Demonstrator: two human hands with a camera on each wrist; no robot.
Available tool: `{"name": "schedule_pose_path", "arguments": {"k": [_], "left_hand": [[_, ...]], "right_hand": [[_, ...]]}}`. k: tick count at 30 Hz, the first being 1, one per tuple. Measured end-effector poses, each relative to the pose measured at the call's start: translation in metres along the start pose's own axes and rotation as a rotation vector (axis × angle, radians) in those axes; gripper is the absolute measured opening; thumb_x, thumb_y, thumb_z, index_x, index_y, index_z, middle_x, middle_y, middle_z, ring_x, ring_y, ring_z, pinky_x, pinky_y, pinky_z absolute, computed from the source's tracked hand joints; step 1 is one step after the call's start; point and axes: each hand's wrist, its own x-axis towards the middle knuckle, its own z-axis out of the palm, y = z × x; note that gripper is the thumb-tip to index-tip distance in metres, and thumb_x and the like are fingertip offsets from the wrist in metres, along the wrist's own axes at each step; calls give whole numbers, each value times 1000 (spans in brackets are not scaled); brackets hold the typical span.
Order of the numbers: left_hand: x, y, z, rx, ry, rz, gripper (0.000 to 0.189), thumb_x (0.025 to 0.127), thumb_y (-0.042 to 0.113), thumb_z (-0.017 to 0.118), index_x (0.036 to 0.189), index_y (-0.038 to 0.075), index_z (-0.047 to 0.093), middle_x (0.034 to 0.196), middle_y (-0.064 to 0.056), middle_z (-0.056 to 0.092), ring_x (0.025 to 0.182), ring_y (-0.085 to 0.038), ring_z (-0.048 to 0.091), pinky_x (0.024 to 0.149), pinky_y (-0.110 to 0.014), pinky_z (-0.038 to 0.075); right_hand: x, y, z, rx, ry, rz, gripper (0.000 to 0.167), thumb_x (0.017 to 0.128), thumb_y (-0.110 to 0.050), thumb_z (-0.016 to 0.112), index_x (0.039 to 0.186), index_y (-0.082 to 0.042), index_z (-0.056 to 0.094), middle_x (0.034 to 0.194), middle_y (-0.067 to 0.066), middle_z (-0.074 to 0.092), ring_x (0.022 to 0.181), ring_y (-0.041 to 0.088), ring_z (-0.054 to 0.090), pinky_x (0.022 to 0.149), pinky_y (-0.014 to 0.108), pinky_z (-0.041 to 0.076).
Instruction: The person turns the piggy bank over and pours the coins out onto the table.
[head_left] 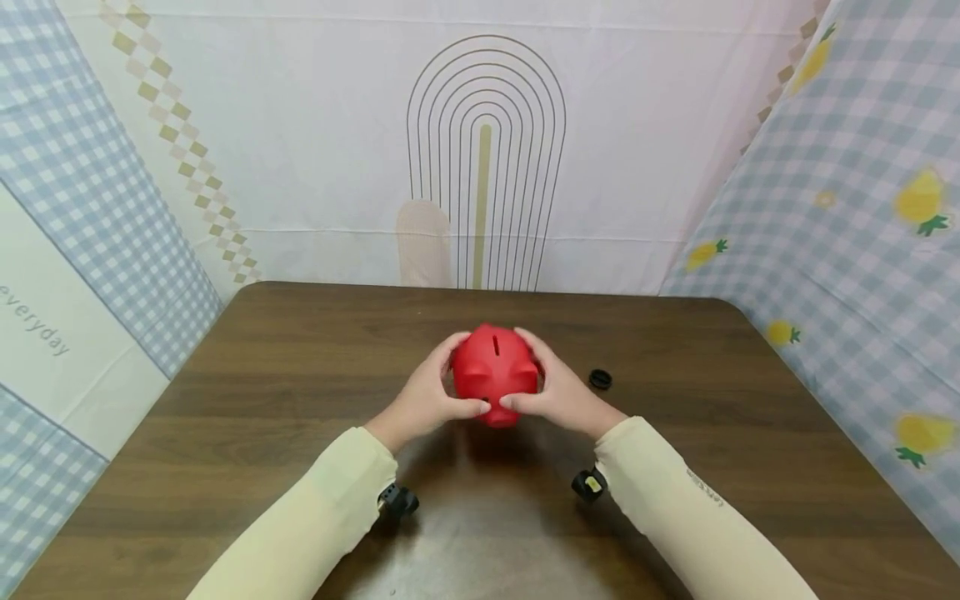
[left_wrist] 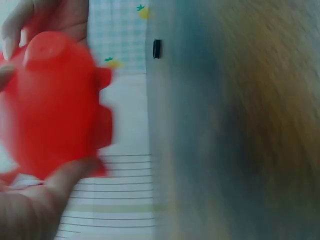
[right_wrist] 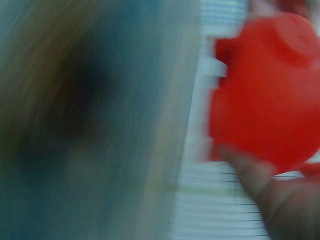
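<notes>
A red piggy bank (head_left: 493, 367) with a coin slot on top is held between both hands, its snout toward the wearer. My left hand (head_left: 435, 387) grips its left side, thumb across the front near the snout. On the other side my right hand (head_left: 558, 387) grips it the same way, and the two thumb tips nearly meet. Both wrist views show the bank's stubby feet raised above the tabletop. To the right of the right hand lies a small round black piece (head_left: 600, 379), perhaps a plug.
The brown wooden table (head_left: 300, 350) has a white patterned cloth (head_left: 300, 125) hanging behind it. Blue checked cloth (head_left: 847, 250) hangs along the right side, and a similar one (head_left: 90, 167) on the left. A small black camera is worn at each wrist.
</notes>
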Motion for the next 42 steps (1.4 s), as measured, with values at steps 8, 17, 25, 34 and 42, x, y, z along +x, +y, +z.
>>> {"name": "schedule_pose_path", "arguments": {"k": [8, 17, 25, 34, 42], "left_hand": [[-6, 2, -4, 47, 9, 78, 91, 72, 4, 81, 148, 13, 32, 149, -10, 37, 130, -33, 43, 96, -46, 49], [-6, 2, -8, 117, -15, -15, 86, 73, 14, 81, 145, 13, 36, 142, -8, 45, 126, -31, 46, 89, -43, 53], [-5, 3, -3, 141, 36, 86, 87, 73, 15, 83, 146, 11, 37, 147, -10, 41, 126, -34, 47, 89, -44, 53], [-10, 6, 2, 220, 33, 320, 92, 70, 4, 83, 147, 8, 33, 151, -13, 33, 128, -34, 44, 91, -45, 52], [-4, 9, 2, 171, 24, 112, 83, 73, 12, 82, 144, 9, 38, 143, -10, 43, 127, -31, 47, 88, -42, 54]], "right_hand": [[-1, 0, 9, -53, 39, -106, 93, 77, -12, 77, 152, -17, 21, 142, 11, 40, 124, 34, 43, 87, 43, 54], [-1, 1, 11, -39, 7, -7, 86, 80, -18, 75, 151, -14, 26, 141, 11, 43, 121, 31, 46, 88, 40, 53], [0, 3, 4, -82, 45, -130, 88, 77, -18, 78, 150, -13, 29, 142, 10, 42, 121, 32, 47, 86, 42, 55], [-7, 8, 1, -148, 82, -381, 95, 73, -10, 83, 150, -13, 26, 147, 9, 36, 121, 30, 47, 83, 38, 56], [-3, 10, 1, -44, 71, -152, 90, 77, -15, 80, 150, -14, 28, 143, 10, 41, 123, 30, 46, 85, 39, 55]]}}
